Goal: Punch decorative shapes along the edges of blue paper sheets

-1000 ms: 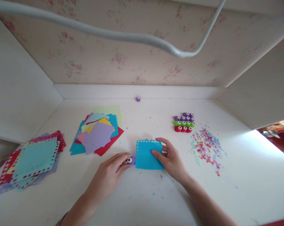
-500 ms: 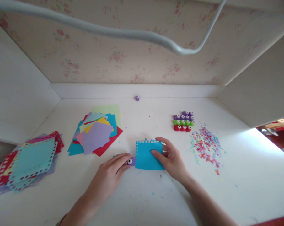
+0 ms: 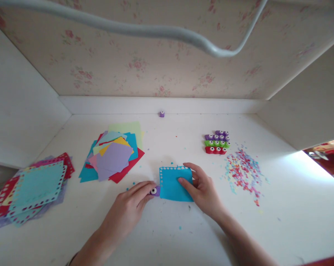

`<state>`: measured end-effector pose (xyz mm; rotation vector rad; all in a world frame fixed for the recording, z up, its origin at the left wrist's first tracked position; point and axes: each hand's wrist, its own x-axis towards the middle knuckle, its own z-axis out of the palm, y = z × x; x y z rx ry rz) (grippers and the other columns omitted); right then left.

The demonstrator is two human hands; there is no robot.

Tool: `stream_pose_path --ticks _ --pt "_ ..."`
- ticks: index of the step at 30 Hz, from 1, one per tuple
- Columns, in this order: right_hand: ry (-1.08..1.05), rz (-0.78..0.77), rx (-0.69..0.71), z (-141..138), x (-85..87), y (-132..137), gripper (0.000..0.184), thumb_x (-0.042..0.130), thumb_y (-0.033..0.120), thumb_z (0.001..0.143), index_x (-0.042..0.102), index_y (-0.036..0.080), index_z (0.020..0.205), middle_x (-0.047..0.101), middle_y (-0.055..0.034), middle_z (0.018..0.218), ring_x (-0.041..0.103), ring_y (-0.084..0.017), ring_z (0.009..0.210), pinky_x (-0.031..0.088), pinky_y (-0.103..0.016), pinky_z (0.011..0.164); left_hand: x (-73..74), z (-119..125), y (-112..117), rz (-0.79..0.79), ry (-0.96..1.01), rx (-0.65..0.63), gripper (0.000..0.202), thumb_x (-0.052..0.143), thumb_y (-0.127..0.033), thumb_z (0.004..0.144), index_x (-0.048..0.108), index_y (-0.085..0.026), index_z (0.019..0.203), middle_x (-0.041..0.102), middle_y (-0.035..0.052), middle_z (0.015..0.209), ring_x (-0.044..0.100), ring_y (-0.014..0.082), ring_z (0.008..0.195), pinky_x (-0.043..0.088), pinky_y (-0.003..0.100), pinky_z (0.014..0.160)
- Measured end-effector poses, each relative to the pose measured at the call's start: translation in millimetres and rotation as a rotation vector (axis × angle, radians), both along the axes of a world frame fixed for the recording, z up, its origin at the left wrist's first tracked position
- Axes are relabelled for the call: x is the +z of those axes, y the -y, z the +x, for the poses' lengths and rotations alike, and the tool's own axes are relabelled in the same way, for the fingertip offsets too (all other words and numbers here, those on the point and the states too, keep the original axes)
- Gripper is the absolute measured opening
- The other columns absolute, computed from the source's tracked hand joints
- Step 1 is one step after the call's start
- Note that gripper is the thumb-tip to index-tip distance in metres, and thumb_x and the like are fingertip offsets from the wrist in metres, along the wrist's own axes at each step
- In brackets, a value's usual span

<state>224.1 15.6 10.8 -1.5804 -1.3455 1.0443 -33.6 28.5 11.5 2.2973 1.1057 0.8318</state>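
Observation:
A blue paper square [image 3: 172,186] lies on the white table, with small holes along its top and left edges. My left hand [image 3: 128,210] pinches a small purple paper punch [image 3: 155,191] against the sheet's lower left edge. My right hand [image 3: 201,188] lies on the sheet's right side, its fingers spread and pressing the paper flat.
A fan of plain coloured papers [image 3: 114,155] lies at middle left, and a stack of punched sheets [image 3: 31,188] at far left. Rows of purple, green and red punches [image 3: 216,142] sit at right, beside a heap of confetti [image 3: 243,171]. One lone purple punch [image 3: 161,114] stands by the back wall.
The punch has slid slightly down the sheet's left edge toward me. The right hand stays on the paper.

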Motion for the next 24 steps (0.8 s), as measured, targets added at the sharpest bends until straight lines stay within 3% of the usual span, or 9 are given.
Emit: stream_pose_path --ticks 7,14,24 --pt "-0.055 -0.014 0.015 0.5 1.3 1.6 0.046 0.067 0.05 0.087 0.052 0.032 0.127 0.058 0.0025 0.069 0.046 -0.014 0.051 0.04 -0.026 0.042 0.8 0.8 0.4 0.054 -0.036 0.001 0.026 0.05 -0.027 0.102 0.063 -0.024 0.124 0.072 0.0039 0.119 0.072 0.0179 0.102 0.061 0.03 0.091" --pt "0.081 0.048 0.012 -1.7 1.5 3.8 0.043 0.065 0.047 0.09 0.054 0.028 0.127 0.048 0.0058 0.059 0.043 -0.012 0.048 0.033 -0.023 0.041 0.8 -0.5 1.1 0.068 -0.056 -0.025 0.028 0.048 -0.024 0.102 0.063 -0.025 0.127 0.071 0.0036 0.121 0.071 0.0179 0.105 0.061 0.03 0.092" --pt "-0.288 -0.089 0.048 -1.8 9.9 0.4 0.052 0.069 0.049 0.087 0.049 0.026 0.129 0.07 -0.0028 0.092 0.062 -0.016 0.065 0.053 -0.028 0.054 0.3 0.3 0.7 0.113 -0.051 -0.034 0.028 0.049 -0.02 0.101 0.064 -0.023 0.124 0.072 0.0036 0.119 0.072 0.0172 0.104 0.061 0.028 0.091"
